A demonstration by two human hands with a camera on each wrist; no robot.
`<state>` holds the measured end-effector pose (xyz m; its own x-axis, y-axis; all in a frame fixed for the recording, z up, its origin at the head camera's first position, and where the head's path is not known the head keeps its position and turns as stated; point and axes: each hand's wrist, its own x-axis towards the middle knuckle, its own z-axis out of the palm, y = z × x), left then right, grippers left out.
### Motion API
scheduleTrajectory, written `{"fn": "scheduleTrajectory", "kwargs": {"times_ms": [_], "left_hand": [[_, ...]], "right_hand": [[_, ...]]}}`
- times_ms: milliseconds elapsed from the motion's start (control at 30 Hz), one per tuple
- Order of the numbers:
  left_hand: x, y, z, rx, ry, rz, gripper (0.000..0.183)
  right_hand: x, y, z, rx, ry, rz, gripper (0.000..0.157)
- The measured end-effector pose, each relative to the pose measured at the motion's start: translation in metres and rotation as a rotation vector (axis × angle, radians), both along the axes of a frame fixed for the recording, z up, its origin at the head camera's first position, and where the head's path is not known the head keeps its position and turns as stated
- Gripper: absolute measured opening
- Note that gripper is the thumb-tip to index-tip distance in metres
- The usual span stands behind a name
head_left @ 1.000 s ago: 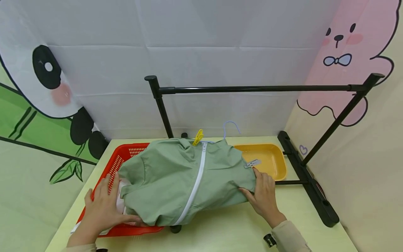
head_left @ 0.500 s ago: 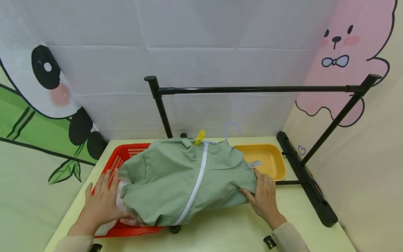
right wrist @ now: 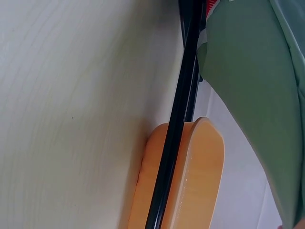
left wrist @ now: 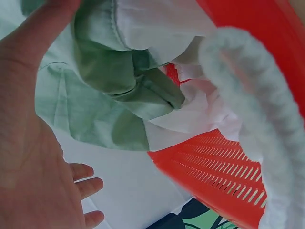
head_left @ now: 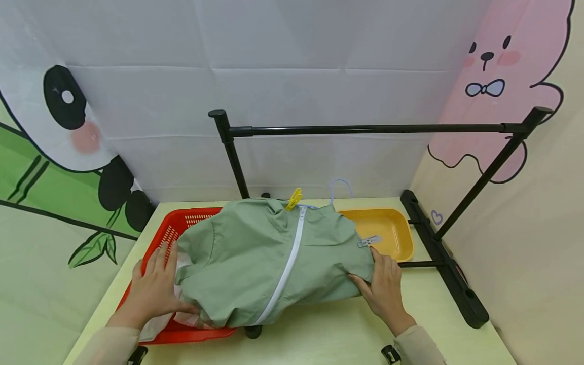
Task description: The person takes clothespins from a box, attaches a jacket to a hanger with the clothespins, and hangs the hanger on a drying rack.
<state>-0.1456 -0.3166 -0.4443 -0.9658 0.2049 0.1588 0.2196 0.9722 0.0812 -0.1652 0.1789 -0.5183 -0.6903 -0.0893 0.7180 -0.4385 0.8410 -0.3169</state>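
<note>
A light green jacket (head_left: 246,263) with a white zipper lies stretched between my two hands, a blue hanger (head_left: 341,186) poking out at its collar. Clipped to the neckline beside the zipper is a yellow clothespin (head_left: 294,198). My left hand (head_left: 157,294) is spread at the jacket's left edge, fingers straight and thumb against the cloth; the left wrist view shows the palm (left wrist: 28,167) with nothing in it. On the other side, my right hand (head_left: 383,286) pinches the jacket's right edge between thumb and fingers, below a small grey tag (head_left: 369,242). In the right wrist view that hand is almost out of frame.
A red basket (head_left: 171,233) with white cloth (left wrist: 195,109) in it stands under the jacket's left side. Behind the right side sits a yellow tray (head_left: 388,230). A black rack (head_left: 365,130) spans the back, its foot (head_left: 449,263) along the table's right.
The jacket, hanger and clothespin have shifted slightly to the right. My left hand has moved a little right with the jacket's edge. The right hand has hardly moved and keeps its pinch.
</note>
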Motion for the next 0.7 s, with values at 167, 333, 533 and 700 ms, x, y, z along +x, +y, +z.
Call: {"fn": "scheduleTrajectory", "kwargs": {"times_ms": [167,333,533,700], "left_hand": [[-0.004,0.003,-0.002,0.01,-0.026,-0.003,0.155],[-0.009,0.006,-0.005,0.013,-0.031,-0.015,0.155],[-0.013,0.012,-0.007,0.007,-0.088,-0.024,0.155],[-0.016,0.017,-0.006,0.005,-0.109,-0.023,0.155]], "right_hand": [[0.001,0.0,-0.002,-0.013,0.0,-0.014,0.091],[0.003,-0.001,-0.003,-0.021,-0.005,-0.024,0.091],[0.003,-0.002,-0.002,-0.025,-0.021,-0.035,0.092],[0.003,-0.001,-0.002,-0.021,-0.019,-0.048,0.093]]}}
